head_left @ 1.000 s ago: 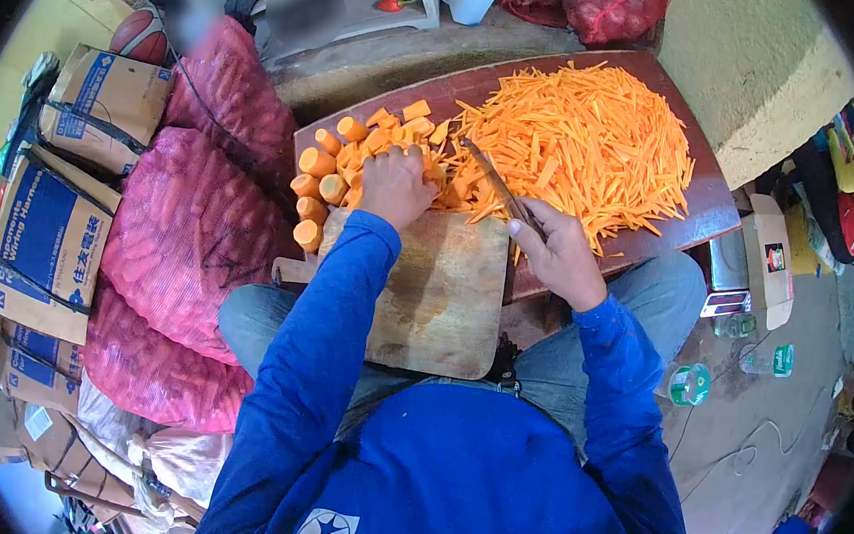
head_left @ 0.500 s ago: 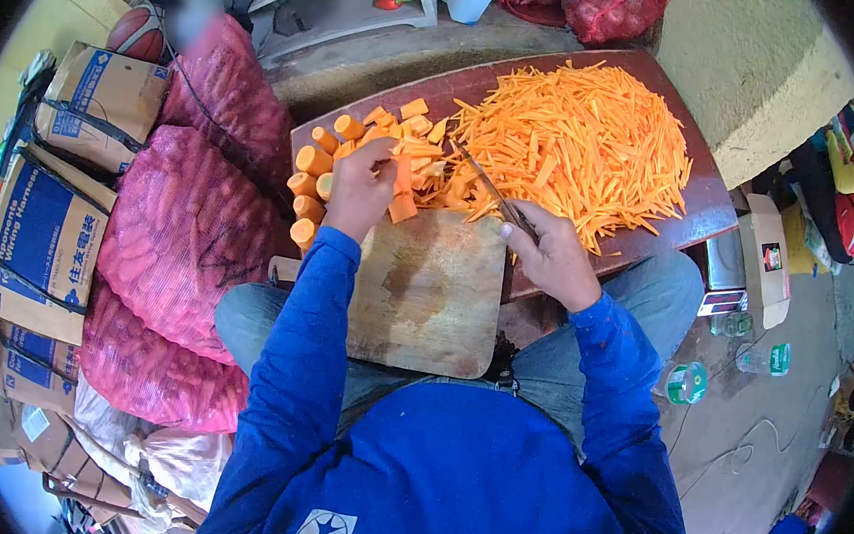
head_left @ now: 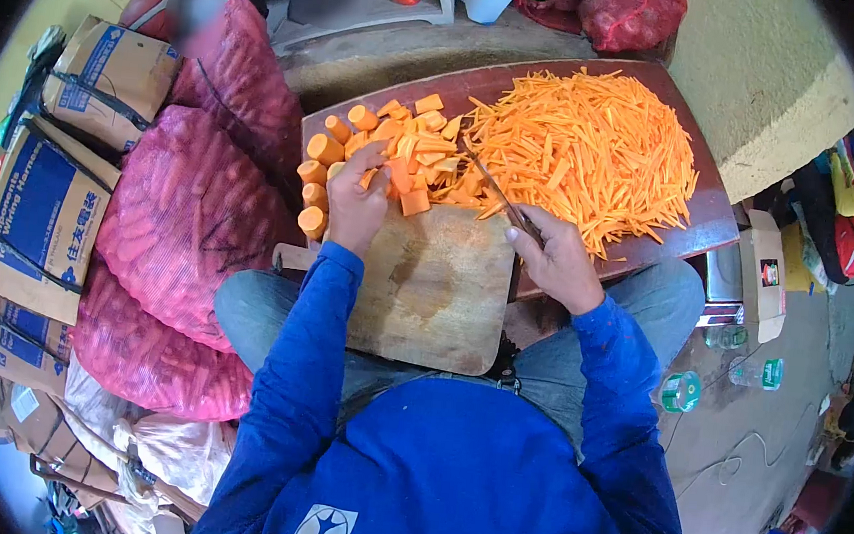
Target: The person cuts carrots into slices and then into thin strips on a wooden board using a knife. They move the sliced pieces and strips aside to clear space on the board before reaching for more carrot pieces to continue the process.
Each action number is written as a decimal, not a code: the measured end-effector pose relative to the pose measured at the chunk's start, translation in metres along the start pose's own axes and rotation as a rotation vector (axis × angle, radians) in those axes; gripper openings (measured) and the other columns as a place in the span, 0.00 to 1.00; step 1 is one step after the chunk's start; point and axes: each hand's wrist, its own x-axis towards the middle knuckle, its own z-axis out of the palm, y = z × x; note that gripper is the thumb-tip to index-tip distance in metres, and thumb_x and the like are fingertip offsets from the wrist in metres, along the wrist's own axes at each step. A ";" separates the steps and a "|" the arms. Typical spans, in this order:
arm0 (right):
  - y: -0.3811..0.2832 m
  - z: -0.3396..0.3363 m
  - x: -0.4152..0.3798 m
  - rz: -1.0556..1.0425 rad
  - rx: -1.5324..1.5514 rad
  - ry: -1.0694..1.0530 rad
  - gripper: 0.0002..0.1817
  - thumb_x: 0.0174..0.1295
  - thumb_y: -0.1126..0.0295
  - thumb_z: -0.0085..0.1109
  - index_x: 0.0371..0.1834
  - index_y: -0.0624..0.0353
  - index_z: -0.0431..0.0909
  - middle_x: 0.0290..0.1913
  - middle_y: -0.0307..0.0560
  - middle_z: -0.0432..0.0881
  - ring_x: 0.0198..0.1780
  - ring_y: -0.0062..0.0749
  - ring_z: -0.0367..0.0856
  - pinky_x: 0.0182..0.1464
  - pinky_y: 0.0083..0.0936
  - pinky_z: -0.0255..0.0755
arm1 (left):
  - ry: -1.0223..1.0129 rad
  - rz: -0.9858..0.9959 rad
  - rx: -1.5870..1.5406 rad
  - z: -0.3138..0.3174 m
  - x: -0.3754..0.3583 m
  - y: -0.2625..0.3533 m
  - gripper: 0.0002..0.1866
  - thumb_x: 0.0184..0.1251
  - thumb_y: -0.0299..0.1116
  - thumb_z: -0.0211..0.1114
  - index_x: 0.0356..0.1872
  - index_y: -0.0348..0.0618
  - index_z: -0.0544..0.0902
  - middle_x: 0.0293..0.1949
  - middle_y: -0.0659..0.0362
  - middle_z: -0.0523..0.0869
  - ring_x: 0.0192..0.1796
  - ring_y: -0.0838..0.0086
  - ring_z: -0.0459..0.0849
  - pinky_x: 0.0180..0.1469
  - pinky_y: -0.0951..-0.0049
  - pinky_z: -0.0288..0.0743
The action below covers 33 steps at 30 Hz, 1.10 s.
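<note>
My right hand (head_left: 560, 262) is wrapped around the handle of a knife (head_left: 491, 180). Its blade points up and left, along the near edge of a large heap of carrot strips (head_left: 597, 150). My left hand (head_left: 358, 206) is over the left end of the carrots, thumb and index finger apart beside cut carrot slabs (head_left: 415, 202); its other fingers are partly hidden. Short peeled carrot chunks (head_left: 312, 223) stand left of that hand. Below both hands, a worn wooden cutting board (head_left: 430, 287) lies bare, with a damp stain at its middle.
The dark red table (head_left: 717, 215) carries the carrots. Pink mesh sacks (head_left: 185, 218) and strapped cardboard boxes (head_left: 50, 217) are stacked at left. Clear plastic jars (head_left: 680, 391) lie on the floor at right, near an open carton (head_left: 762, 273). A concrete block (head_left: 762, 93) rises behind the table.
My left hand has shifted slightly down, and its fingers have spread from a pinch. The knife and right hand keep nearly the same place. The whole view has shifted a little.
</note>
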 end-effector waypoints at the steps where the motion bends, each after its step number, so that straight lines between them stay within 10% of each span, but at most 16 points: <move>1: -0.001 0.000 0.000 -0.014 -0.010 0.009 0.17 0.78 0.66 0.65 0.59 0.69 0.83 0.33 0.62 0.85 0.33 0.45 0.85 0.41 0.38 0.80 | 0.004 -0.018 0.001 0.000 -0.001 -0.003 0.17 0.71 0.16 0.73 0.59 0.35 0.90 0.61 0.51 0.93 0.62 0.65 0.91 0.68 0.66 0.82; 7: -0.004 0.000 -0.001 -0.020 -0.029 0.021 0.17 0.77 0.66 0.66 0.60 0.68 0.83 0.33 0.62 0.86 0.33 0.47 0.87 0.41 0.39 0.80 | -0.051 0.288 0.366 -0.012 -0.009 -0.009 0.16 0.67 0.22 0.75 0.55 0.39 0.91 0.51 0.47 0.93 0.54 0.52 0.92 0.59 0.59 0.83; 20: -0.002 0.002 -0.001 -0.045 -0.051 0.025 0.19 0.77 0.65 0.66 0.62 0.67 0.83 0.37 0.66 0.88 0.37 0.54 0.91 0.43 0.41 0.82 | -0.230 0.145 0.181 -0.006 0.004 -0.005 0.15 0.66 0.24 0.72 0.54 0.42 0.90 0.49 0.45 0.91 0.51 0.49 0.90 0.53 0.54 0.83; 26: -0.007 -0.002 -0.001 0.009 -0.084 -0.023 0.19 0.77 0.64 0.66 0.63 0.67 0.83 0.40 0.67 0.89 0.41 0.57 0.92 0.45 0.42 0.83 | -0.089 0.077 0.118 -0.030 -0.002 0.006 0.13 0.69 0.25 0.74 0.52 0.34 0.89 0.45 0.51 0.92 0.44 0.63 0.91 0.48 0.64 0.84; 29: -0.011 0.000 -0.004 -0.033 -0.042 -0.003 0.19 0.78 0.64 0.66 0.62 0.68 0.83 0.39 0.65 0.89 0.39 0.51 0.92 0.44 0.40 0.82 | -0.362 -0.216 -0.154 -0.049 -0.027 0.009 0.14 0.68 0.24 0.77 0.53 0.34 0.89 0.41 0.64 0.90 0.45 0.80 0.87 0.49 0.73 0.82; 33: -0.021 0.009 -0.013 -0.024 0.094 -0.041 0.17 0.79 0.66 0.66 0.61 0.68 0.84 0.37 0.60 0.87 0.37 0.37 0.87 0.44 0.36 0.81 | -0.411 -0.346 -0.242 -0.046 -0.093 0.031 0.15 0.71 0.25 0.75 0.56 0.34 0.88 0.44 0.61 0.90 0.46 0.75 0.87 0.51 0.72 0.81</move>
